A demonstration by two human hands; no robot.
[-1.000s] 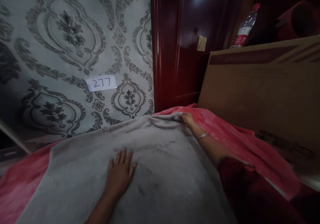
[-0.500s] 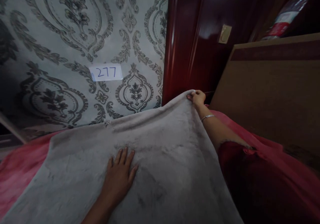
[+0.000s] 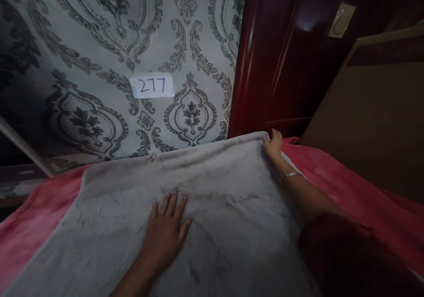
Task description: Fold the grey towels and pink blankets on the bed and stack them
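Observation:
A grey plush blanket (image 3: pixel 225 208) with a soft, slightly rumpled surface spreads out in front of me, over a pink-red cloth (image 3: pixel 327 164). My left hand (image 3: pixel 167 226) lies flat on the grey blanket near its middle, palm down and fingers spread. At the blanket's far right corner is my right hand (image 3: pixel 274 146), with a silver bangle on the wrist. Its fingers point up and apart from the thumb, and it touches the corner's edge without a visible pinch.
A patterned wall (image 3: pixel 192 54) rises behind the blanket, bearing a paper label (image 3: pixel 152 85) marked 277. A dark red wooden panel (image 3: pixel 265 58) carries a switch plate (image 3: pixel 342 21). On the right stands a large cardboard box (image 3: pixel 374 111). A pale pole (image 3: pixel 26 147) slants at the left.
My right hand has lowered the blanket's far right corner and loosened its pinch on it. The corner now lies flatter. My left hand stays flat on the blanket. The view has shifted slightly.

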